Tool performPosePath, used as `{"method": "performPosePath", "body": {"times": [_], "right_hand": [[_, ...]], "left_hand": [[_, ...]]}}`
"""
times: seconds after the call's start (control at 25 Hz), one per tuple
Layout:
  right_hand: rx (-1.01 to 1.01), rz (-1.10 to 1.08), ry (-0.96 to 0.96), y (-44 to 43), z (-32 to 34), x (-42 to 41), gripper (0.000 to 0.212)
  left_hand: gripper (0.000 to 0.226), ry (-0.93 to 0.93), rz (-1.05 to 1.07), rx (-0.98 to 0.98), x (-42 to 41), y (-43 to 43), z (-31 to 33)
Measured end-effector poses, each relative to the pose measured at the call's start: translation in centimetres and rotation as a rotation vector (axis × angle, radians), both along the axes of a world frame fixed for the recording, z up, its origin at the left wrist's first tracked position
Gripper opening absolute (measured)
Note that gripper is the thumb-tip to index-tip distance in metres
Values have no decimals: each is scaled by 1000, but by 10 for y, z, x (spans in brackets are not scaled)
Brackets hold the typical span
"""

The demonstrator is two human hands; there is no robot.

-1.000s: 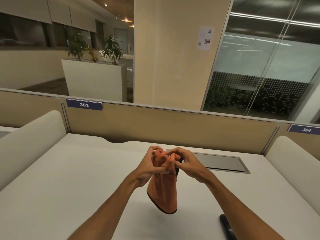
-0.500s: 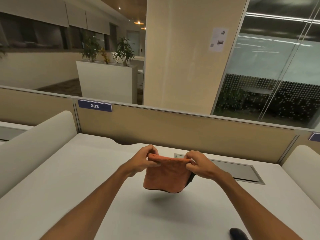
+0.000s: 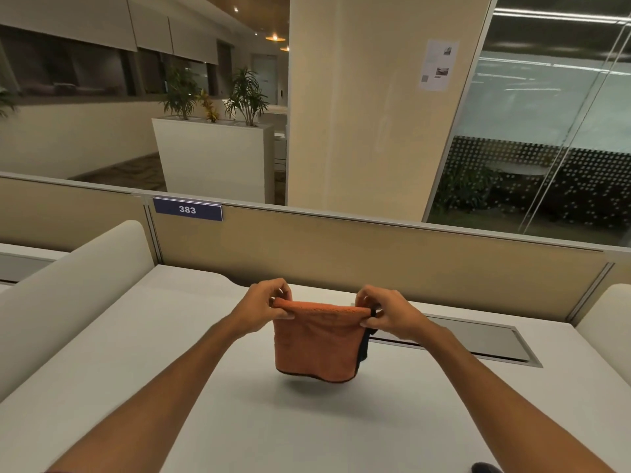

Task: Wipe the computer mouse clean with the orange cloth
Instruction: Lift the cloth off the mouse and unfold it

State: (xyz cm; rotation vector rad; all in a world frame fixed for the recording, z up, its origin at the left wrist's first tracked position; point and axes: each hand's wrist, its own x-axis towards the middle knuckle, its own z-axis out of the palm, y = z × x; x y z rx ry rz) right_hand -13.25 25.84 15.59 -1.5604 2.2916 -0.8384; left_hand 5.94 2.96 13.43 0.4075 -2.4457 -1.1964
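Orange cloth (image 3: pixel 316 339) held above surface (image 3: pixel 136 353); left hand (image 3: pixel 263 308) and right hand (image 3: pixel 389 314) grip pinching top corners.

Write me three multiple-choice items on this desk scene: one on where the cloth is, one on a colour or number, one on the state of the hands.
1. Where is the orange cloth?
A. Flat on the desk
B. Held in the air above the desk
C. Draped over the partition

2. What number is on the blue label?
A. 383
B. 512
C. 100

3. How do the hands hold the cloth?
A. Only one hand holds it
B. Both hands lie flat on top of it
C. The left hand and right hand each pinch a top corner

Answers:
1 B: the cloth hangs from its top edge, with a shadow on the desk beneath it.
2 A: white digits 383 show on the label on the partition.
3 C: the fingers of each hand close on an upper corner, and the cloth is stretched between them.
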Motion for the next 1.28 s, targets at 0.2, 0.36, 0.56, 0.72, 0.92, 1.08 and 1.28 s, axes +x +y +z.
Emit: {"method": "performPosePath", "body": {"times": [0.2,0.36,0.56,0.72,0.92,1.08,1.28], "right_hand": [[-34,-18,-178,-19,-1,-19,23],[3,-6,-370,-43,-9,-41,21],[190,-47,-436,-86,-53,-67,26],[248,-138,-309,-124,-92,-84,25],[295,-248,-150,-153,-130,-97,23],[286,-347,-28,-155,-147,-87,32],[258,-451,159,-137,-133,-73,39]], "left_hand": [[24,-136,-131,91,-5,-39,13],[25,-296,-232,264,-25,-76,17],[22,-565,-177,264,-63,-102,-22],[17,-464,67,112,-99,-110,-71],[19,-362,298,19,-135,-114,-128],[41,-384,334,-77,-140,-105,-159],[47,-375,368,-293,-130,-84,-138]]}}
